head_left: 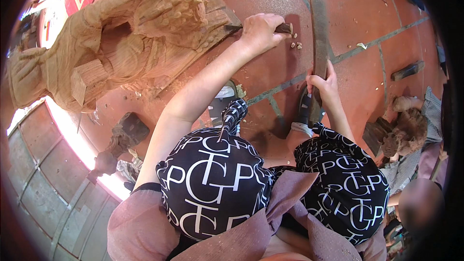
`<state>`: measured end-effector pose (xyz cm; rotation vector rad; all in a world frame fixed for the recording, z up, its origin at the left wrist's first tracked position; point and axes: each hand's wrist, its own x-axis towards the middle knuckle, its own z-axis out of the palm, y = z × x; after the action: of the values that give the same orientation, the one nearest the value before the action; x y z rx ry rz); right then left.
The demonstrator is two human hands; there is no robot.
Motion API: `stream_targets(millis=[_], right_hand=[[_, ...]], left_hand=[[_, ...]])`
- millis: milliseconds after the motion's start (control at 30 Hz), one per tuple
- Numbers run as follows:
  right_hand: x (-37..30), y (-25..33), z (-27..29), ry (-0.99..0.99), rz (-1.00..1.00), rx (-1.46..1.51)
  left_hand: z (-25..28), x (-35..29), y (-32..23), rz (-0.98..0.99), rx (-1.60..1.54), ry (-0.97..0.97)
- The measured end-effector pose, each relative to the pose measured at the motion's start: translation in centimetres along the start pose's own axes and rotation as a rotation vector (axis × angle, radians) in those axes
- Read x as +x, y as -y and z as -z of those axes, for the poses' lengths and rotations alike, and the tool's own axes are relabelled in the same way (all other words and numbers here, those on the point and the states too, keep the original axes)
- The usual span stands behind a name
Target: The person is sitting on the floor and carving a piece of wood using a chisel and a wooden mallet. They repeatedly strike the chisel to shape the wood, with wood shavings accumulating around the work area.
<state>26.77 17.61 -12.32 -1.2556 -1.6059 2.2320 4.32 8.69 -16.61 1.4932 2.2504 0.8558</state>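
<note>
A large pale brown wood carving [130, 43] lies across the upper left, its base end toward my hands. My left hand [261, 33] is wrapped round a chisel [284, 28]; the handle's end sticks out on the right, and a dark blade reaches the edge of the carving's base. In my right hand [324, 84] is a long, flat wooden club [319, 29], gripped near its lower part and held upright in the picture, to the right of the chisel and apart from it. A few small wood chips [297, 45] lie below the chisel's end.
My feet in sandals [304, 106] stand on red floor tiles. A dark wooden block [131, 126] sits at lower left. On the right are a dark wooden piece [407, 70], a rough carved piece [406, 130] and another person [432, 164]. Thin sticks lie at upper right.
</note>
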Motion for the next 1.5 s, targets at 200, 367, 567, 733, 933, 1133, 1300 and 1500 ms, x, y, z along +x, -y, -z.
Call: stream_targets(millis=[200,367,567,733,933,1133,1300,1500], right_hand=[[0.3,0.9,0.1,-0.006,0.024,-0.129],[0.3,1.9,-0.5,-0.056,0.155,-0.067],[1.2,0.0,-1.8,-0.074,0.106,-0.137],[1.9,0.1,-2.2,0.007,-0.027,-0.27],[2.5,-0.9,-1.4,-0.07,0.302,-0.538],[2.2,0.7,-1.6,-0.079,0.082,-0.178],[2.6,-0.2,-1.2,0.063,0.021,-0.553],[1.7,-0.8,-0.5,-0.021,-0.117,-0.316]], left_hand=[[0.5,0.6,-0.2,0.163,-0.007,-0.003],[0.6,0.4,-0.1,0.18,-0.049,-0.111],[0.1,1.4,0.2,0.217,-0.051,-0.23],[0.4,1.6,0.8,0.246,-0.008,-0.21],[-0.6,2.1,1.0,0.298,-0.01,-0.237],[0.1,1.4,1.0,0.288,0.005,-0.211],[0.0,1.7,0.9,0.25,0.026,-0.192],[0.3,-0.9,-2.3,0.131,0.016,-0.057]])
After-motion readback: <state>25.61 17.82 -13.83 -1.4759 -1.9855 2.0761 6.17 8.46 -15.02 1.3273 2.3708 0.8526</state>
